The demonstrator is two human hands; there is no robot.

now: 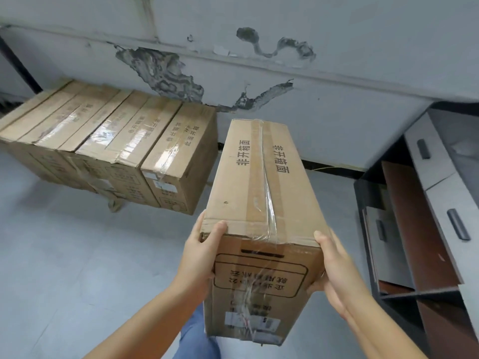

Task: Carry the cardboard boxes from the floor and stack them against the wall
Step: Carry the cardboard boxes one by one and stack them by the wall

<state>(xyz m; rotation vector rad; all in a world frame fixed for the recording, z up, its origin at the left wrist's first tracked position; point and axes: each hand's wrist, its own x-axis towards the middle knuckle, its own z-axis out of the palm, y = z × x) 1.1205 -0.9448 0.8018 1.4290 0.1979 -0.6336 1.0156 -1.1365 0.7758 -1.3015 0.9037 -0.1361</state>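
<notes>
- A box (pixel 261 193) is held off the floor (pixel 64 255) in the middle, its long side running away toward the wall (pixel 337 73).
- The left hand (pixel 201 251) is on its near left corner, the right hand (pixel 334 265) on its near right edge.
- A row of boxes (pixel 108 141) stands on the floor to the left, against the wall.
- A cabinet (pixel 427 216) stands to the right.

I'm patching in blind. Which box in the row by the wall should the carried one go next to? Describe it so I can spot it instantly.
Find the grey wall with peeling paint; a row of boxes stands along its foot on the left. Take the rightmost box, nearest the carried box. Unlike its neighbours, its right side faces bare floor.
</notes>
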